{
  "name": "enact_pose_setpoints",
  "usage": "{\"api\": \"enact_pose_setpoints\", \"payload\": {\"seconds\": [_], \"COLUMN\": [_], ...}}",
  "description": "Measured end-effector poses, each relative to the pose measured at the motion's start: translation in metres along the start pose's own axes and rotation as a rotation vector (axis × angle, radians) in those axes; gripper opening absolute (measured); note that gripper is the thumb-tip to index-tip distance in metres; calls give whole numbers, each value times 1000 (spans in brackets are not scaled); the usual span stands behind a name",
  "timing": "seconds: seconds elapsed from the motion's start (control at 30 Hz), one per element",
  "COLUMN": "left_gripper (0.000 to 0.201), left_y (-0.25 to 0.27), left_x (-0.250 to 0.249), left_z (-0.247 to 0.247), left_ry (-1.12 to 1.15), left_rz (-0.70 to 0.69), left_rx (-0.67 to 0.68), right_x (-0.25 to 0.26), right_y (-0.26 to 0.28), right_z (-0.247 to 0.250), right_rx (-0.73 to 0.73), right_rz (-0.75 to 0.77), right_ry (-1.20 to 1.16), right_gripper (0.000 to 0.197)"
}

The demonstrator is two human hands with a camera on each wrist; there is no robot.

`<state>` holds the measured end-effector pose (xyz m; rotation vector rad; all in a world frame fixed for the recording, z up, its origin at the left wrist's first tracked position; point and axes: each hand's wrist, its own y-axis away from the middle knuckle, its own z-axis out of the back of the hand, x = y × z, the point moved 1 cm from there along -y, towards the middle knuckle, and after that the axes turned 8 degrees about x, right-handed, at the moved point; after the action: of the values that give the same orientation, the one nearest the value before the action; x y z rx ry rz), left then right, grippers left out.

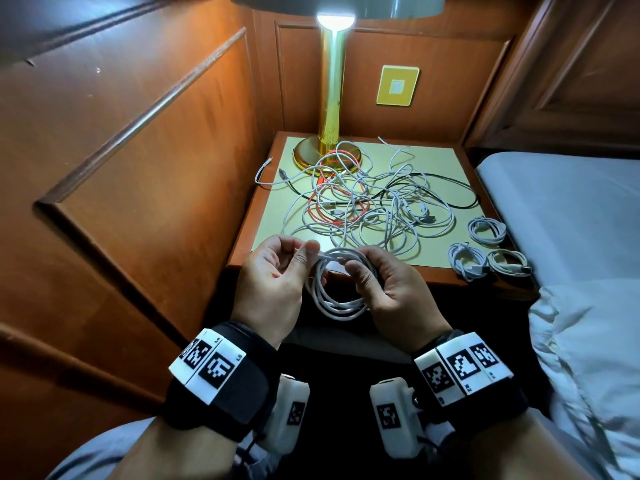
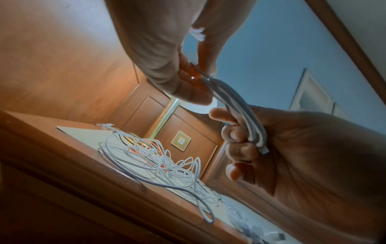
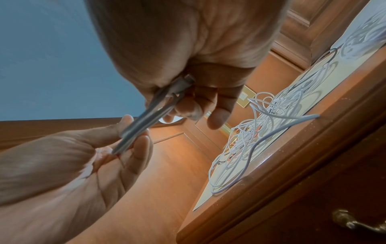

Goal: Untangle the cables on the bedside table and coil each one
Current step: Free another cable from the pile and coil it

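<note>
Wood-panelled walls close round a bedside surface (image 1: 446,157) beside a bed (image 1: 571,202).
Under the lamp (image 1: 331,98) lies a tangle of cables (image 1: 363,202); three coiled cables (image 1: 485,247) sit at the near right edge. In front, the right hand (image 1: 391,282) curls its fingers round a white coil (image 1: 337,299), while the left hand (image 1: 277,271) pinches the coil's top between thumb and fingers (image 1: 311,245).

My right hand (image 3: 188,49) grips the white cable coil (image 3: 150,113); my left hand (image 3: 73,165) pinches it, beside the bedside table (image 3: 292,156).
</note>
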<state>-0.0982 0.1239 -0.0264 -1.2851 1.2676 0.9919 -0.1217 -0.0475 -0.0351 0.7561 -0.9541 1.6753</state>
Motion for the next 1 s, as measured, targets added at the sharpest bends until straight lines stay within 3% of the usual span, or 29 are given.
{"api": "enact_pose_setpoints", "payload": {"seconds": [0.17,0.23,0.4,0.53,0.67,0.77,0.83,0.93,1.0], "left_gripper": [24,24,19,28,33,38,43,26,21], "left_y": [3,2,3,12,30,56,74,90,95], "left_x": [-7,-9,-13,-20,-32,-41,-50,-68,-82], "left_z": [-5,-5,-6,-13,-19,-21,-22,-29,-35], "left_ry": [375,429,393,274,150,249,347,444,512], "left_rz": [154,198,168,235,187,145,124,114,118], "left_rx": [98,126,139,291,397,394,395,410,427], "right_x": [2,4,7,11,21,48,77,112,129], "right_y": [1,1,5,11,36,63,79,94,101], "right_z": [0,-3,-1,7,18,31,47,76,93], "right_rx": [-15,-20,-23,-2,0,29,79,238,365], "right_rz": [43,52,61,31,67,94,111,73,-3], "right_ry": [-47,-71,-104,-71,39,124,196,151,82], "right_gripper": [20,21,18,24,33,34,34,20,22]}}
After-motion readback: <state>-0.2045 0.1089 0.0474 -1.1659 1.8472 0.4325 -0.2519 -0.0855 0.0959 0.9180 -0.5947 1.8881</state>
